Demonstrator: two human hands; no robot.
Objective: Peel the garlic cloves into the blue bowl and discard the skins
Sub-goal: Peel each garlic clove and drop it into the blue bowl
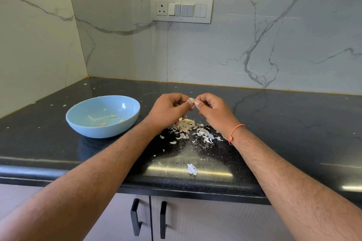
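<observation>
While a few small peeled yellowish garlic cloves (113, 116) already lie in the bottom of the shallow pale-blue oval bowl (82, 123), the job looks only partly done: three or four pieces show there, and another clove is in hand. A loose heap of papery white garlic skins (188, 125) sits on the glossy black speckled stone table (284, 123), just below and between the wrists, with finer flakes strewn around it and one larger white scrap of skin (192, 169) lying apart near the front edge. None of these skins has been discarded yet, so that step seems wholly left to do. Whether unpeeled cloves remain in the heap cannot be told; it reads mostly as husk.

Both hands are raised a little above the table, fingers curled and thumbs meeting. The left hand (169, 108) and the right hand (212, 109) together pinch a small pale garlic clove (192, 100) between their fingertips, each narrowly closed on it from its own side, apparently working the skin loose. That clove hangs directly above the far side of the skin heap. The bowl stands to the left of the left hand, near but not touching it, so a short move leftward should suffice to drop the clove in once bare. An orange thread band (235, 132) circles the right wrist.
</observation>
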